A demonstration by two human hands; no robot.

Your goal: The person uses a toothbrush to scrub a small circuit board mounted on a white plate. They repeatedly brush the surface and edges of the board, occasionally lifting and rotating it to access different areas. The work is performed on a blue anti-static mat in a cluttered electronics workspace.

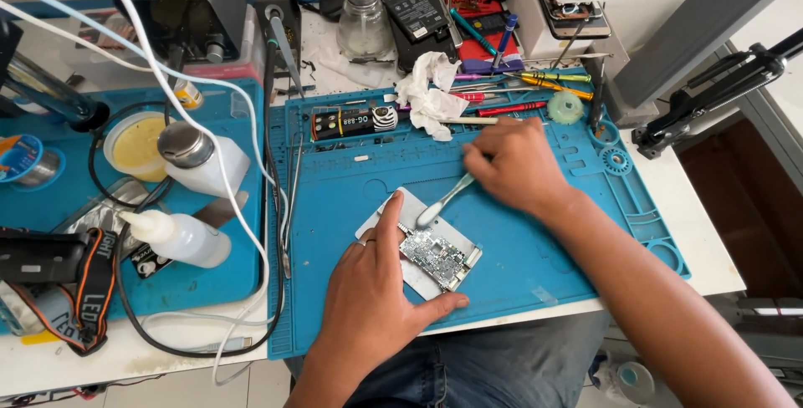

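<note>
The circuit board [433, 257] lies on a metal plate [407, 211] on the blue mat [519, 232]. Left hand [372, 291] presses flat on the plate, grip open. Right hand [517, 165] grips a white brush [443, 201], bristles at the board's upper edge. Cleaning appears underway; completion cannot be judged.

A blue silicone work mat [535, 241] covers the white bench, with a crumpled white tissue [428, 94], coloured screwdrivers [535, 82] and a clear glass bottle [363, 19] beyond the hands, and a white plastic squeeze bottle [180, 237] off to their left.
</note>
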